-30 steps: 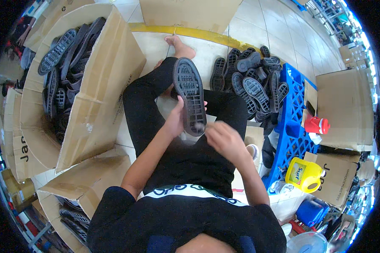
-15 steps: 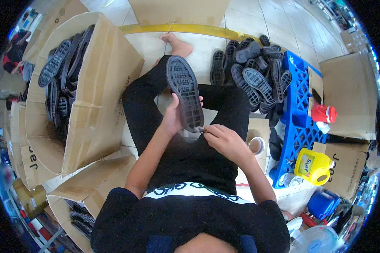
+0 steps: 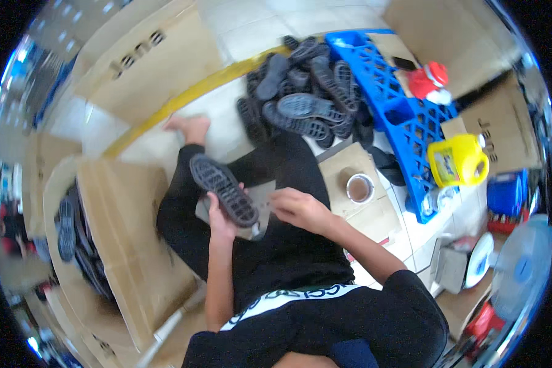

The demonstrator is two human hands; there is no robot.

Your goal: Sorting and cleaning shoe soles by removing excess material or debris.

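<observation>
A dark grey shoe sole [image 3: 222, 187] with a gridded tread rests in my left hand [image 3: 222, 222], whose thumb and fingers hold its edges near the heel. The tread side faces up, above my lap. To the right of the sole, apart from it, is my right hand [image 3: 302, 210], its fingers pinched together. Whatever they hold is blurred and too small to name. A pale flat sheet [image 3: 262, 191] shows beneath the sole, between my legs. Beside my right knee, a cup of brown stuff [image 3: 360, 188] stands on a piece of cardboard [image 3: 374, 214].
Several dark soles [image 3: 306, 110] lie heaped beyond my knee, next to a blue plastic pallet [image 3: 386, 110]. A yellow jug [image 3: 457, 161] and a red container [image 3: 428, 80] stand around the pallet. At left is a cardboard box [image 3: 129, 245] with more soles; a fan [image 3: 521, 270] is at lower right.
My right hand has come away from the sole's heel end, where it was touching. The sole has lowered and tilted leftward. The whole view has swung toward the right.
</observation>
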